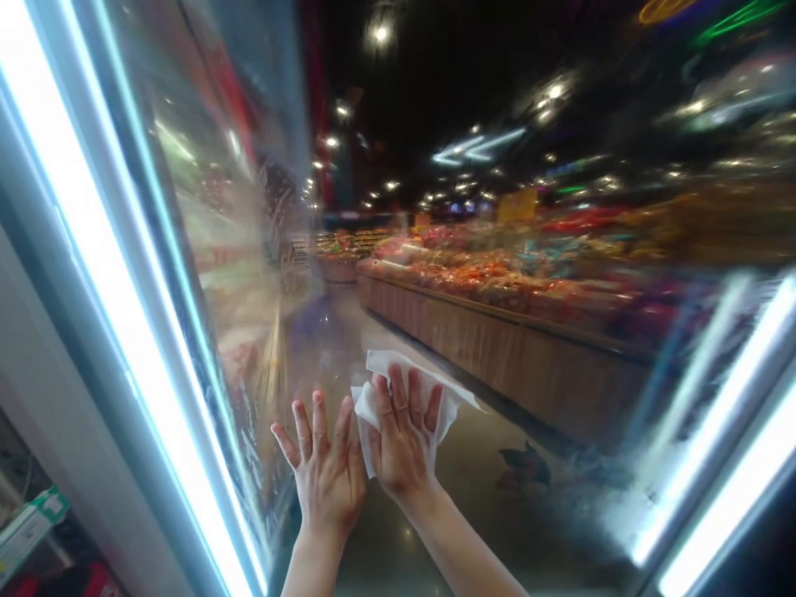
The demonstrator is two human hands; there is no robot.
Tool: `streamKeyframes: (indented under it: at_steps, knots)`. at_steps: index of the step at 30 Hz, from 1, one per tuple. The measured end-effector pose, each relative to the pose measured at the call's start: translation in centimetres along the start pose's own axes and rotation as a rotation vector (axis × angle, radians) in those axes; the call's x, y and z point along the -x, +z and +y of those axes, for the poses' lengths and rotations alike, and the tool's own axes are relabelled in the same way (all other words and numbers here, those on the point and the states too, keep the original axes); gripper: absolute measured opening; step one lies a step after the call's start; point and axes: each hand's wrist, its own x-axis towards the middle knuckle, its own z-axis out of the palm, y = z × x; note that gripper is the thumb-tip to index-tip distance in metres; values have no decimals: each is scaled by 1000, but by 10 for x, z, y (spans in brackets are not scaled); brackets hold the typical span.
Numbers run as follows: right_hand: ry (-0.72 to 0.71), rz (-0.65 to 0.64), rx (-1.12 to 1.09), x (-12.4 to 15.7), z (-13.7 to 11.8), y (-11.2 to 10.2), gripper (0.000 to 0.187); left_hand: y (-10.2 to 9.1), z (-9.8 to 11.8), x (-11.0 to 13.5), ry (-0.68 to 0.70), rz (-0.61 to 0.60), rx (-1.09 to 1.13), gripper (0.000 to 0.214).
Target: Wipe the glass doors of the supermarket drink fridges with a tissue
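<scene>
My left hand (327, 481) is spread flat, fingers apart, palm facing away, with nothing in it. It appears to rest on a clear glass pane, though contact is hard to confirm. Just to its right, my right hand (403, 444) presses a thin white tissue (448, 419) with its fingers extended. The crumpled sheet bunches around the thumb side and spreads past the fingertips. Smears and droplets mark the glass (289, 265) on the left, and a foggy patch (613, 502) shows at the lower right.
Bright light tubes (118, 274) run down the left frame, and more tubes (727, 423) glow at the right. Beyond the glass, a long wood-sided display counter (473, 340) holds blurred colourful goods. A green-edged label (37, 522) sits at the lower left.
</scene>
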Motion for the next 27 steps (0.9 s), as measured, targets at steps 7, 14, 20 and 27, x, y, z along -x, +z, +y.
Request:
streamKeyframes:
  at_steps: [7,14,20,27]
  knots:
    - [-16,48,8,-18,11,-10,76,-4,-9,1,2,-6,-24,79]
    - [-50,11,26,-5,29,-15,74,0,2,4,-109,21,2,79]
    - [-34,38,39,-29,40,-20,78,9,30,-19,-64,36,6,77]
    - [-92,18,49,-3,70,-29,74,18,62,-25,-24,31,-7,76]
